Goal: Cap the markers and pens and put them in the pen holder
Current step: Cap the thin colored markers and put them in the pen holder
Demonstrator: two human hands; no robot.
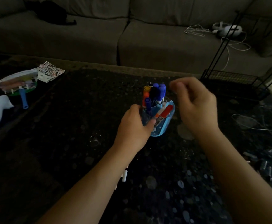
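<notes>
Pen holder [160,131] mid-counter, markers [162,92] inside. Left grip [134,126] clasps its left wall; right grip [196,105] hovers beside, loosely curled, empty. Risk: tilted red marker [166,111] may spill if holder jolts.

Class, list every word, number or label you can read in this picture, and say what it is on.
No text can be read.
Paper sheet: rows of print, too blurred.
Black marker cap: white marks, too small.
Hand fan: printed picture, too blurred.
</notes>
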